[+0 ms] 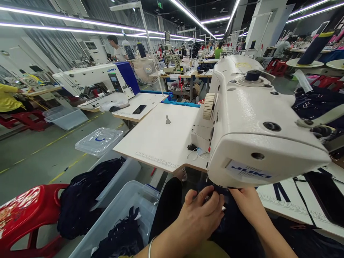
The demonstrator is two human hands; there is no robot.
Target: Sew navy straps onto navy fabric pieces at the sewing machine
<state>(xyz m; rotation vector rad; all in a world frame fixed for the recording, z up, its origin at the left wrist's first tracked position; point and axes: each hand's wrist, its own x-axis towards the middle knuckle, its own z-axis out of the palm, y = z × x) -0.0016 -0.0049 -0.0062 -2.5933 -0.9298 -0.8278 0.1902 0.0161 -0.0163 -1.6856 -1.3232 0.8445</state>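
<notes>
Head view: one white sewing machine [268,118], lettered JUKI, set at the right of a pale bench [158,134], with a ribbed wheel [209,106] on its side and a dark spool [252,75] on its top. Dark cloth [229,218], held low in front, below the end of the machine and above the lap. Left hand [200,209], bracelet [151,247] worn at the wrist, placed on the cloth with fingers bent; whether the cloth is clamped between them cannot be told. Right hand [247,202], set just beside the left on the far side of the cloth, its fingertips hidden by the machine; its grip cannot be told. The two hands are held near each other, a strip of cloth being seen between. On the bench at left, one small grey flat piece [168,120]; at right, dark strips [281,192] and a dark flat panel [326,197], partly cut off by the frame. On the adjoining bench, a black phone [139,109] and a second sewing machine [99,80], blue and white, backed by a fan [146,70]. On the floor side, one clear tub [145,188] filled with dark pieces [120,236], one dark heap [80,197], one clear lid [99,139] and one red stool [29,211]. At upper right, one dark thread cone [316,49], tilted in view.
</notes>
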